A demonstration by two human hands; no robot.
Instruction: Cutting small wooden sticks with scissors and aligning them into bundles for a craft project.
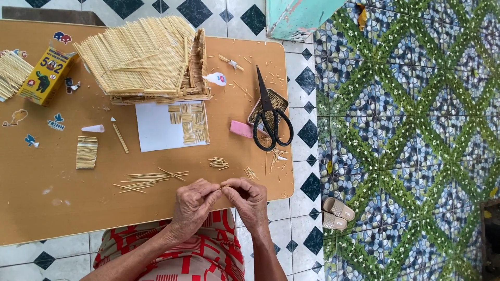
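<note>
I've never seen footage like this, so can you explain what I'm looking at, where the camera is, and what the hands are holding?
There is no machine here. One camera, worn on a person's head, looks down at their own bare hands. The left hand and right hand meet at the edge of a low wooden table, pinching what seems a thin stick between their fingers; it is too small to be sure. On the table lie a stick-built model house, black scissors, loose sticks, a white sheet and a yellow box.

On the counter (pixel 62 208), the stick house (pixel 146 54) stands at the far side, a paper sheet (pixel 156 127) before it, scissors (pixel 271 117) to its right, loose sticks (pixel 148 179) nearer the front edge.
</note>
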